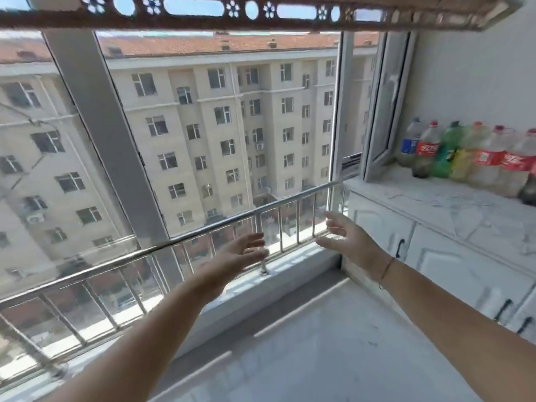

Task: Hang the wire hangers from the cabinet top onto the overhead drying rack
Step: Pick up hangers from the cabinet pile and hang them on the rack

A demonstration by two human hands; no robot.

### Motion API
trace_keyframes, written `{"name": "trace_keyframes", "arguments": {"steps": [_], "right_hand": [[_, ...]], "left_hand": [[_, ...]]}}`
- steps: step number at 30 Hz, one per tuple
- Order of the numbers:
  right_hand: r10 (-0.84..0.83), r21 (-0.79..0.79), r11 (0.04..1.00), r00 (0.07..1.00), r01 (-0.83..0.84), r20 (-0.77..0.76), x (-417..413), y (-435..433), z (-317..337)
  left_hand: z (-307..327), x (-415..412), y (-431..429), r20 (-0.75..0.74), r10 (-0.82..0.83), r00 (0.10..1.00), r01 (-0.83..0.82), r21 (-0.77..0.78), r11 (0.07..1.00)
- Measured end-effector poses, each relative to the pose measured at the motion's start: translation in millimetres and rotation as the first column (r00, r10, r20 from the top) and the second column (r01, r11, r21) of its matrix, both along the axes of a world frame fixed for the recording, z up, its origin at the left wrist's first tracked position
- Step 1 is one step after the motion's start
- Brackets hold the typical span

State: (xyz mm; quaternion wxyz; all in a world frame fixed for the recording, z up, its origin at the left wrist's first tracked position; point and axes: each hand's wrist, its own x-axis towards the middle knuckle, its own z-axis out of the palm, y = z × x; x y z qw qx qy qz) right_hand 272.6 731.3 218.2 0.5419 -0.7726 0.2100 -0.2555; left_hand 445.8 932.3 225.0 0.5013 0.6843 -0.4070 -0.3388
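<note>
The overhead drying rack (203,13) runs across the top of the head view as a brown bar pierced with round and flower-shaped holes. The white cabinet with its marbled top (452,204) stands at the right. I see no wire hanger on the part of it that shows. My left hand (240,253) and my right hand (345,236) are stretched out in front of me at the height of the window railing, palms facing each other, fingers straight and apart. Neither holds anything.
A steel railing (174,242) runs along the big window. Several plastic bottles (470,155) line the wall on the cabinet top. An inward-opened window sash (385,117) juts over the cabinet's left end. The pale floor (319,343) lies below my arms.
</note>
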Motion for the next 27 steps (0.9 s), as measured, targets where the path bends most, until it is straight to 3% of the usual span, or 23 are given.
{"name": "trace_keyframes", "arguments": {"steps": [13, 27], "right_hand": [[-0.440, 0.048, 0.891, 0.886, 0.451, -0.146, -240.1, -228.8, -52.3], [-0.688, 0.216, 0.665, 0.699, 0.715, -0.197, -332.0, -388.5, -120.2]], "left_hand": [[-51.5, -172.7, -290.4, -0.072, -0.337, 0.939, 0.337, -0.008, 0.941], [-103.2, -237.4, -509.4, -0.148, -0.512, 0.846, 0.529, 0.125, 0.839]]}}
